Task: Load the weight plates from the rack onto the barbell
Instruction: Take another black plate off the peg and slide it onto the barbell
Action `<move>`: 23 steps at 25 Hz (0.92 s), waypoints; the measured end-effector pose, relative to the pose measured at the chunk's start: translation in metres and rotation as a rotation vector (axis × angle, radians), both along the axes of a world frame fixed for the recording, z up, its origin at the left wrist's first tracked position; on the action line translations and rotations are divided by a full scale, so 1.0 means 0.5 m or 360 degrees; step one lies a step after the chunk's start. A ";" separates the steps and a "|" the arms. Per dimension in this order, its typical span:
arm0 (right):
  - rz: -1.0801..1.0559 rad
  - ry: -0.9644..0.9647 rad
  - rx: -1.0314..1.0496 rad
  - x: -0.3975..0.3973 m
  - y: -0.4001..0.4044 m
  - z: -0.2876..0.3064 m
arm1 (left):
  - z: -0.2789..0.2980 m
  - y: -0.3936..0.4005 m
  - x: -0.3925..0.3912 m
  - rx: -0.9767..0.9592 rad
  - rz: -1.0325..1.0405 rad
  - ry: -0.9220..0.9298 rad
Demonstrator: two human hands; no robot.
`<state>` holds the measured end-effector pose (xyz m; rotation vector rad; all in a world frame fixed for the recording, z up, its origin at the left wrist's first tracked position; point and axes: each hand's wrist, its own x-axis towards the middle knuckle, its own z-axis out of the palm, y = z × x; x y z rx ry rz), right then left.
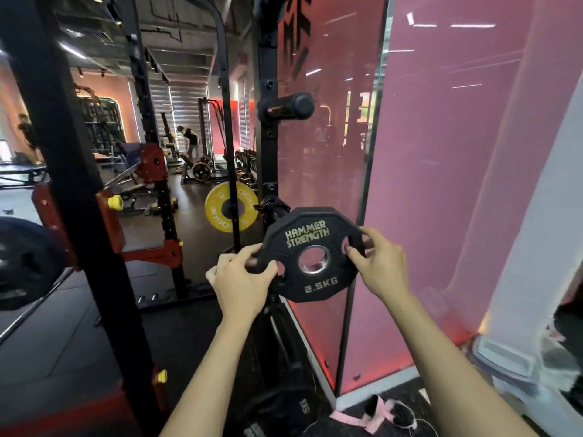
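A small black 2.5 kg weight plate [310, 247], marked Hammer Strength, is held upright in front of me, face toward the camera. My left hand [241, 279] grips its left edge, and my right hand [377, 263] grips its right edge through a grip slot. Just behind the plate a storage peg [277, 208] juts from the black rack upright [268, 146]. At the left edge a large black plate [23, 263] sits on the barbell [28, 313].
An empty peg [288, 106] sticks out higher on the upright. A yellow plate [232, 207] hangs behind it. A black rack post [72, 197] stands at left, a pink glass wall [441, 171] at right. A bag [277, 411] and pink straps [372, 414] lie on the floor.
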<state>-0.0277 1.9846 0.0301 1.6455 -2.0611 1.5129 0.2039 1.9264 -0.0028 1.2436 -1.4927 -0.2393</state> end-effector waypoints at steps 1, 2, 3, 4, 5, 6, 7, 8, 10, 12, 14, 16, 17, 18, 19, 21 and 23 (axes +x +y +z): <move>-0.0003 -0.0020 -0.0035 0.008 0.031 0.006 | 0.010 0.028 0.007 -0.0015 0.0003 0.0029; 0.0001 -0.0041 -0.0063 0.018 0.061 0.012 | 0.019 0.056 0.015 -0.0030 0.0006 0.0051; 0.0008 -0.0054 -0.0082 0.028 0.091 0.014 | 0.025 0.086 0.024 -0.0053 0.0010 0.0063; 0.0014 -0.0060 -0.0089 0.038 0.120 0.015 | 0.028 0.117 0.033 -0.0073 0.0019 0.0072; 0.0023 -0.0062 -0.0088 0.048 0.151 0.015 | 0.030 0.150 0.042 -0.0074 0.0028 0.0077; 0.0043 -0.0063 -0.0082 0.060 0.181 0.014 | 0.030 0.182 0.053 -0.0055 0.0041 0.0078; 0.0072 -0.0061 -0.0069 0.072 0.211 0.010 | 0.027 0.216 0.065 -0.0020 0.0066 0.0073; 0.0095 -0.0058 -0.0057 0.084 0.238 0.004 | 0.017 0.244 0.078 0.0028 0.0087 0.0066; 0.0130 -0.0068 -0.0037 0.108 0.285 -0.026 | -0.009 0.306 0.109 0.0134 0.0119 0.0043; 0.0185 -0.0121 -0.0004 0.137 0.331 -0.068 | -0.039 0.377 0.146 0.0191 0.0160 0.0026; 0.0247 -0.0162 0.0065 0.171 0.365 -0.101 | -0.058 0.444 0.185 0.0241 0.0206 0.0015; 0.0295 -0.0166 0.0113 0.214 0.390 -0.120 | -0.066 0.498 0.230 0.0284 0.0265 -0.0014; 0.0328 -0.0172 0.0105 0.235 0.397 -0.118 | -0.063 0.519 0.251 0.0280 0.0302 -0.0013; 0.0368 -0.0173 0.0088 0.262 0.402 -0.112 | -0.059 0.539 0.280 0.0277 0.0349 0.0013; 0.0407 -0.0170 0.0079 0.292 0.407 -0.101 | -0.053 0.556 0.309 0.0263 0.0396 0.0045; 0.0500 -0.0149 0.0069 0.357 0.415 -0.078 | -0.043 0.590 0.373 0.0217 0.0504 0.0073; 0.0623 -0.0111 0.0087 0.433 0.421 -0.063 | -0.044 0.622 0.448 0.0203 0.0624 0.0075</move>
